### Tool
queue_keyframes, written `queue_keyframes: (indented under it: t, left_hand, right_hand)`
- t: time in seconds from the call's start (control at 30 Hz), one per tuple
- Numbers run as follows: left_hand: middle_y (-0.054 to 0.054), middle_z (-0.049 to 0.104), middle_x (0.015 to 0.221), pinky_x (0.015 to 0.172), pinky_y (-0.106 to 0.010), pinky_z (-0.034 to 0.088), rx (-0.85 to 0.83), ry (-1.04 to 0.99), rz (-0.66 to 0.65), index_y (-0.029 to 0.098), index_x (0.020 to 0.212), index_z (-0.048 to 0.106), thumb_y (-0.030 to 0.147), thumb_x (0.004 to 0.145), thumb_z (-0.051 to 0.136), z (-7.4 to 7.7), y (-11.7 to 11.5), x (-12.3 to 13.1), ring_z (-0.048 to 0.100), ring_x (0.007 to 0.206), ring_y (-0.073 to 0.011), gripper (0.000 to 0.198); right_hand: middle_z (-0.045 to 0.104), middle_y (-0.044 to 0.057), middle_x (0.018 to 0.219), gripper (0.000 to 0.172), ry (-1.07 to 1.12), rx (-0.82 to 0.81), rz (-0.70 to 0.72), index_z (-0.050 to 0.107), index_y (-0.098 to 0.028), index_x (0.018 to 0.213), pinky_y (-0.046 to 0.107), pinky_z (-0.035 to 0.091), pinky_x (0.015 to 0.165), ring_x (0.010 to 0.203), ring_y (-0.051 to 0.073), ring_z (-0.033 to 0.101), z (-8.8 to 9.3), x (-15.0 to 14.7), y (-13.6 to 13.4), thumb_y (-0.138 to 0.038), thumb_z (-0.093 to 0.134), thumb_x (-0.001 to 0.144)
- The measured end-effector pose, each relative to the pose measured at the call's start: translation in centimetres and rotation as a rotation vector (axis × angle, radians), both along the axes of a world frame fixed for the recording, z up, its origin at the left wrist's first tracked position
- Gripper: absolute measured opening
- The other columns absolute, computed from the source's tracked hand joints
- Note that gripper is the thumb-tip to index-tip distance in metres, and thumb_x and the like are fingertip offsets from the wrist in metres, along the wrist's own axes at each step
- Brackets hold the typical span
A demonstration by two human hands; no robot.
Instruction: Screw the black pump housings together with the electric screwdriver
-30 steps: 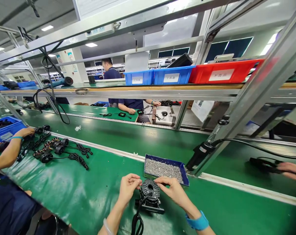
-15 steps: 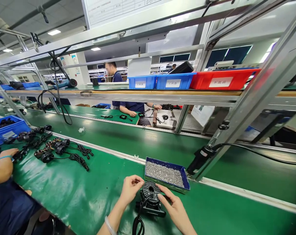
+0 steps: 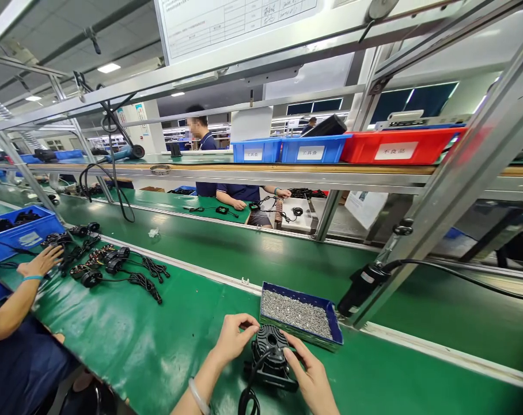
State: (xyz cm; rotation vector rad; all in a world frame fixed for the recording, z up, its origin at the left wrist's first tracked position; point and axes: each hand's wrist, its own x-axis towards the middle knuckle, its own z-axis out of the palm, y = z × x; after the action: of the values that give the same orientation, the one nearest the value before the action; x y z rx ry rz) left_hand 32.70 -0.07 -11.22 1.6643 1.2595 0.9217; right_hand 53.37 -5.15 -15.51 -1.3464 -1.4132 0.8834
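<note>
The left hand [image 3: 232,339] and the right hand [image 3: 310,376] both rest on a black motor [image 3: 269,353] that stands on the green counter [image 3: 149,346] at the bottom middle of the view. The left hand curls its fingers narrowly at the motor's upper left edge, thumb and forefinger pinched close together; whether anything small sits between them cannot be told. The right hand lies with fingers spread flat along the motor's right side, touching its ribbed top. A black cable [image 3: 249,397] runs from the motor toward the person and coils at the lower edge.

Just behind the motor, nearly touching it, sits a blue tray [image 3: 336,323] full of small silver screws [image 3: 295,311]. To the right of the tray a black tool [image 3: 365,283] hangs against a slanted metal post [image 3: 451,178], with a cord leading off to the right.

Farther left on the counter lies a cluster of black parts [image 3: 103,265] with bundled wires. A co-worker's hand [image 3: 40,263] reaches into that cluster, and a blue bin [image 3: 23,235] stands behind it.

Above, a shelf [image 3: 287,168] carries two blue bins [image 3: 287,150] and a red bin [image 3: 400,145], each with a white label. Beyond the shelf, another person in dark blue works at a far counter.
</note>
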Motion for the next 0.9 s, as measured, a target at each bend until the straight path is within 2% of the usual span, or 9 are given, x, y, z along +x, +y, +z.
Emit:
queue_keyframes:
  t: [0.1,0.27,0.43,0.57,0.77,0.9]
  left_hand:
    - [-0.007,0.075,0.078,0.068,-0.024,0.048,-0.028,-0.025,0.003,0.013,0.08,0.075,0.025,0.081,0.061,-0.3,-0.1,0.0,0.065,0.07,-0.017,0.018]
    - [-0.005,0.076,0.083,0.078,-0.028,0.049,0.224,0.183,-0.035,0.018,0.082,0.075,0.019,0.086,0.059,0.1,-0.3,-0.4,0.067,0.08,-0.0186,0.016]
    - [-0.006,0.076,0.087,0.076,-0.029,0.05,0.446,0.318,-0.152,0.019,0.091,0.073,0.021,0.094,0.054,0.4,0.0,-0.9,0.067,0.082,-0.0189,0.02]
    - [-0.008,0.075,0.087,0.074,-0.03,0.05,0.544,0.396,-0.222,0.018,0.096,0.072,0.024,0.098,0.047,0.8,0.3,-1.1,0.066,0.081,-0.0191,0.025]
    - [-0.009,0.075,0.088,0.076,-0.03,0.05,0.537,0.374,-0.274,0.018,0.095,0.072,0.025,0.099,0.046,1.0,0.6,-1.4,0.066,0.082,-0.0195,0.028]
    - [-0.007,0.075,0.087,0.079,-0.028,0.049,0.358,0.264,-0.202,0.019,0.091,0.073,0.027,0.096,0.051,0.7,0.4,-1.3,0.066,0.083,-0.0184,0.024]
  right_hand:
    - [0.071,0.014,0.119,0.063,-0.011,0.019,-0.002,0.075,-0.018,0.114,0.036,0.06,0.09,0.111,0.031,0.067,-0.2,0.0,0.0,-0.07,0.054,0.084]
    - [0.068,0.011,0.126,0.056,-0.119,0.051,0.017,0.071,-0.02,0.121,0.041,0.055,0.1,0.118,0.031,0.064,-0.4,0.0,-0.3,-0.062,0.049,0.091]
    - [0.068,0.011,0.127,0.055,-0.189,0.083,0.043,0.069,-0.02,0.124,0.043,0.053,0.102,0.118,0.03,0.064,-0.2,0.0,-0.7,-0.059,0.045,0.094]
    - [0.068,0.012,0.126,0.059,-0.194,0.076,0.031,0.07,-0.018,0.123,0.044,0.054,0.101,0.118,0.031,0.064,0.1,0.0,-0.7,-0.061,0.043,0.093]
    - [0.068,0.011,0.125,0.056,-0.183,0.087,0.046,0.07,-0.018,0.122,0.043,0.055,0.1,0.117,0.03,0.064,0.6,0.0,-0.6,-0.059,0.044,0.094]
    - [0.069,0.011,0.125,0.053,-0.181,0.075,0.041,0.069,-0.02,0.123,0.042,0.056,0.098,0.116,0.03,0.065,0.5,-0.1,-0.7,-0.057,0.045,0.094]
